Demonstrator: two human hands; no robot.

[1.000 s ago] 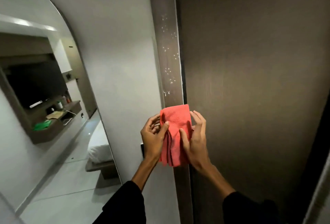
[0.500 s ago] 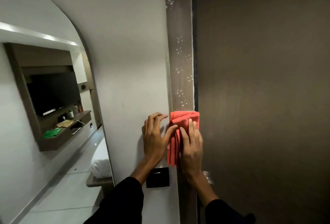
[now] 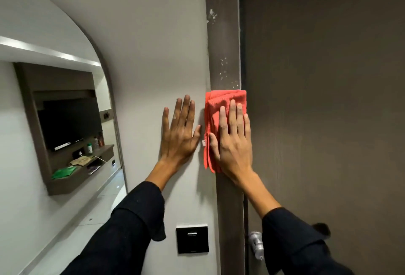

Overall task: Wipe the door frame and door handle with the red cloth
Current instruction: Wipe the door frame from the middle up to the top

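red cloth [image 3: 219,108]: folded into a layered pad, middle of the frame, pressed flat against the door frame [image 3: 224,33]; its right edge laps just onto the door [image 3: 317,99], and loose folds hang at its left side.
cloth handling: judged soft, light and limp; it has no stiffness of its own, so it keeps its shape only under a flat palm. The woven face should grip the wood rather than slide off, but the free left folds could flop open if pressure eases.
where to hold: best under the whole palm with fingers spread over the upper half, as it is now, rather than pinched at a corner.
right hand [image 3: 235,141]: open and flat, fingers together and pointing up, pinning the cloth to the frame; nothing is clutched.
left hand [image 3: 178,134]: open wide, fingers splayed, flat on the pale wall [image 3: 142,44] just left of the cloth, holding nothing; it looks like a brace.
door frame: dark upright strip, with pale specks above the cloth in the upper middle of the frame, so that stretch seems unwiped.
door handle [image 3: 256,245]: metallic, lower right of centre, partly hidden by the right sleeve, well below the cloth and not touched.
card switch [image 3: 192,238]: black plate on the wall, bottom centre.
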